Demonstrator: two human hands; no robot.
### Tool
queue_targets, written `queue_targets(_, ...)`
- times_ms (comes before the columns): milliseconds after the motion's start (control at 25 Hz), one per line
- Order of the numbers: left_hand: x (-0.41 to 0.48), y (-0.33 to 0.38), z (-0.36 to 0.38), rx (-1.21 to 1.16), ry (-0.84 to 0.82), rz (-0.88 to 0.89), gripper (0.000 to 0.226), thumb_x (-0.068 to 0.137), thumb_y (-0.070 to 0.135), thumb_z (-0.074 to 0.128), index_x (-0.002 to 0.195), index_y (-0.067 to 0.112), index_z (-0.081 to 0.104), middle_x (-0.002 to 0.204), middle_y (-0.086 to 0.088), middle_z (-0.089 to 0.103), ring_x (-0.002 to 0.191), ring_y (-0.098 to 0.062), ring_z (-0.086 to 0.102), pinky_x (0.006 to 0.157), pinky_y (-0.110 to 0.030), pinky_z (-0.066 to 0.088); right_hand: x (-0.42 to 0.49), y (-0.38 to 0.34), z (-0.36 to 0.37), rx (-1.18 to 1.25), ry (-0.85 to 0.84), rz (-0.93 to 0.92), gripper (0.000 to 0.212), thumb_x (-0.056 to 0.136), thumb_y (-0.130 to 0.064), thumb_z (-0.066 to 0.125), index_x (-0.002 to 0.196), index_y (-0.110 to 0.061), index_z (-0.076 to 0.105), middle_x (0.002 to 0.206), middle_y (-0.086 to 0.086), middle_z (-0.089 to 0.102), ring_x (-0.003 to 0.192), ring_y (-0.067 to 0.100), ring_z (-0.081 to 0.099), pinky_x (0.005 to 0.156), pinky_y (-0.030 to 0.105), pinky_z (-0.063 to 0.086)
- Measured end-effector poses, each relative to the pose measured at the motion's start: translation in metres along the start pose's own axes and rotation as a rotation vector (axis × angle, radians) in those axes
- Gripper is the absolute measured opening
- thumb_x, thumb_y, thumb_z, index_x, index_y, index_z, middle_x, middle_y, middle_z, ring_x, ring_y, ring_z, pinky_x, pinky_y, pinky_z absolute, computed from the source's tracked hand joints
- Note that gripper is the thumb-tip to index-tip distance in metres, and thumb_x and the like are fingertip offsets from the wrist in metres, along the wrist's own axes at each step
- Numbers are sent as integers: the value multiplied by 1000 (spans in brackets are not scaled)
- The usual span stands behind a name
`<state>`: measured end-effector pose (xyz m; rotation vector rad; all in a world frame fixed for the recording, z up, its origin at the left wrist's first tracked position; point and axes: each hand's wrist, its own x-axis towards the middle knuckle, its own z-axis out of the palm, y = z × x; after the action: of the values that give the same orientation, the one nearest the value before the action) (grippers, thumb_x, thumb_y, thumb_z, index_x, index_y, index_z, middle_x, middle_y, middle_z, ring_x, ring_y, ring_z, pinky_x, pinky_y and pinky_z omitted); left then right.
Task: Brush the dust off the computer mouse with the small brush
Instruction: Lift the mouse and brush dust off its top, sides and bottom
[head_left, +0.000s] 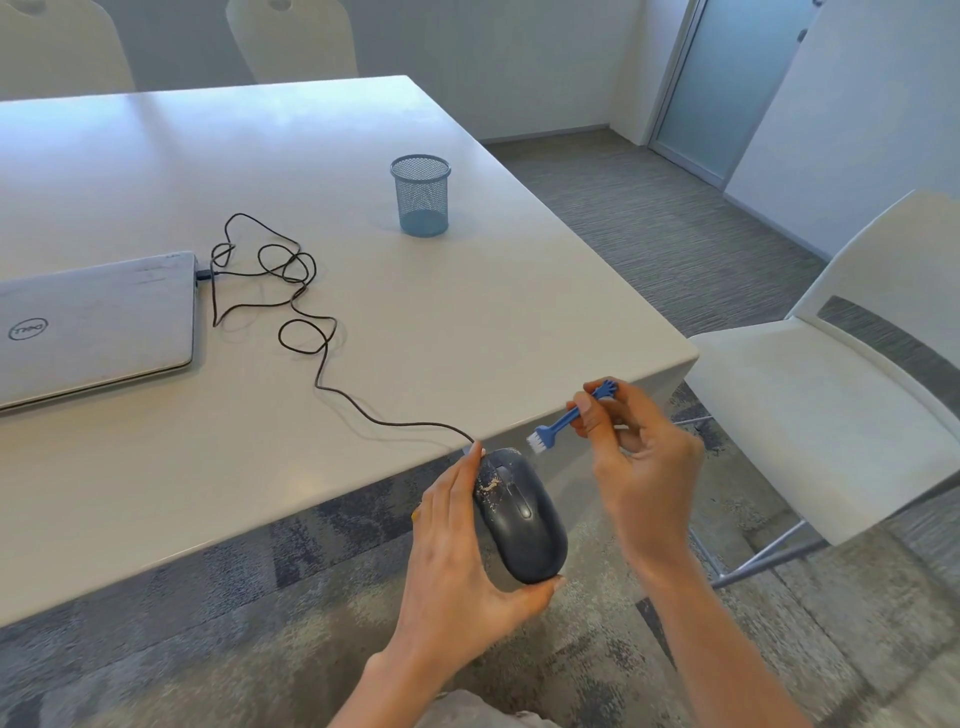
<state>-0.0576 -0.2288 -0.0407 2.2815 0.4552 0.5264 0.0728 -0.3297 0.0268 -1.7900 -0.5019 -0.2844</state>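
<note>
A dark computer mouse (524, 519) with pale dust specks on its left button is held in the air just off the table's front edge. My left hand (457, 566) grips it from the left side and under its rear. My right hand (634, 457) pinches a small blue brush (563, 418) by its handle. The white bristles point down-left and hover a little above the mouse's front right, apart from it. The mouse's black cable (291, 312) runs in loops across the table to a closed laptop (93, 327).
A blue mesh pen cup (422, 196) stands on the white table (467, 312) further back. A white chair (821, 415) stands to the right of the table's corner. Two more chairs stand at the far side. Grey carpet lies below.
</note>
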Motion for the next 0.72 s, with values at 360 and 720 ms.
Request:
queue_targets(360,-2,2,0,-7,-13,27,128,54,63,83,150,37,3,146,32,14,136,8,16,107,-12,18,5,-4,5,-51,-72,2,8,91,-18,68,97,-14,72,76,-9,74,74,7,73,68,24,60)
queue_targets(720,-1,1,1,0,-4,20,125,56,65,82,150,38,3,148,27,18,138,4,18,108,-5,9,2,-8,-3,-8,-93,72,11,91,-22,68,95,-13,72,75,-5,76,68,12,75,67,31,62)
